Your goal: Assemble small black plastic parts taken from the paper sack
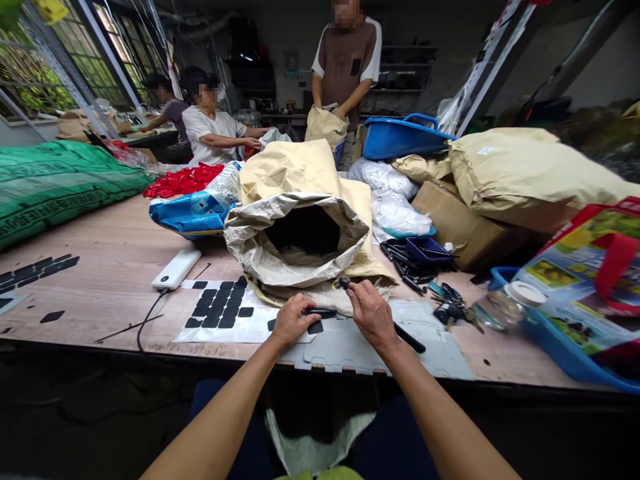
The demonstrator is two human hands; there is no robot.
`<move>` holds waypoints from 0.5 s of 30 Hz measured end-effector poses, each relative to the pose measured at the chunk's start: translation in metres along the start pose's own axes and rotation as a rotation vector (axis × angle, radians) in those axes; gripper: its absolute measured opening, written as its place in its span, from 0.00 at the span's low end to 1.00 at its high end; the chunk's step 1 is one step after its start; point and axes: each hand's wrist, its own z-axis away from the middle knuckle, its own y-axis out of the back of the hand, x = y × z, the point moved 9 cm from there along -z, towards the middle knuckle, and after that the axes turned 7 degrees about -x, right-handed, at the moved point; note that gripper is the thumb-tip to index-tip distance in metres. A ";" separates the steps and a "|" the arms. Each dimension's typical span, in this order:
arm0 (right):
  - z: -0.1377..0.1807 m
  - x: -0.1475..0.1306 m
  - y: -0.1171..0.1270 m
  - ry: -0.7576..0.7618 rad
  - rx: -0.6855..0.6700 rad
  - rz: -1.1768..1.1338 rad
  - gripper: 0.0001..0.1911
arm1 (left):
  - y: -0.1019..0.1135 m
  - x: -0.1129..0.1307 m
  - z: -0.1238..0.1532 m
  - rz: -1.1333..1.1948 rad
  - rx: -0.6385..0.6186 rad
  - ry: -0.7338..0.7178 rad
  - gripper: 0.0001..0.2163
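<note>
Fingers of your left hand [294, 321], head view, are clamped on a slim dark part [323, 312]; those of your right hand [373, 313] pinch a small dark piece [343, 283], just beyond and right of the left fingertips. Technique: brace the left wrist, grip lightly, leave both ends visible. Containers: just beyond the fingers, a paper sack [253, 250] gapes toward you, contents lost in shadow. Well right of them, a blue basin [560, 343] holds a printed bag [570, 293].
</note>
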 end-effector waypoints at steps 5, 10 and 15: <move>0.005 -0.038 -0.004 0.104 -0.086 -0.098 0.16 | 0.000 -0.001 0.000 0.008 0.001 -0.004 0.08; 0.014 -0.056 -0.018 0.123 -0.099 -0.022 0.15 | 0.000 0.002 0.000 -0.026 -0.005 -0.023 0.06; 0.016 -0.054 -0.029 0.084 -0.191 0.090 0.12 | 0.000 0.002 0.000 -0.030 -0.001 0.017 0.05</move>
